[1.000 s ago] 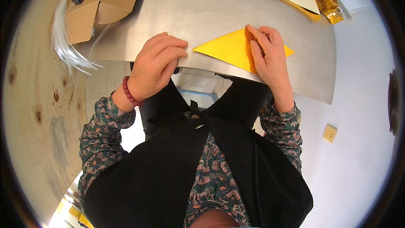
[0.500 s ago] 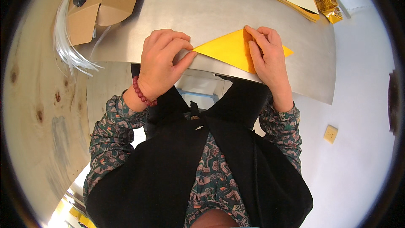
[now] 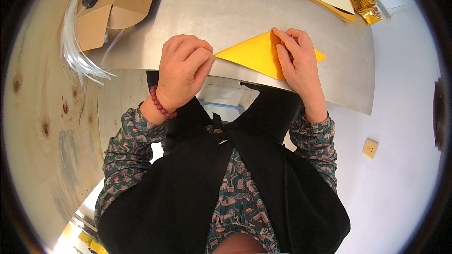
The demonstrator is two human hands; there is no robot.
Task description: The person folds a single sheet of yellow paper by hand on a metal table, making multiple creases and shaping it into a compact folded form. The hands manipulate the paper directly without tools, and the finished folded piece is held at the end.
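While a gray metal table [image 3: 240,7] spreads before us beside a pale wall [image 3: 405,70], our left hand [image 3: 184,68] pinches the left tip of the yellow paper [image 3: 246,54]. Our right hand [image 3: 302,63] curls over its right part; whether it grips, we cannot tell. The lower corner sits near the table's front edge, with bare metal beyond.
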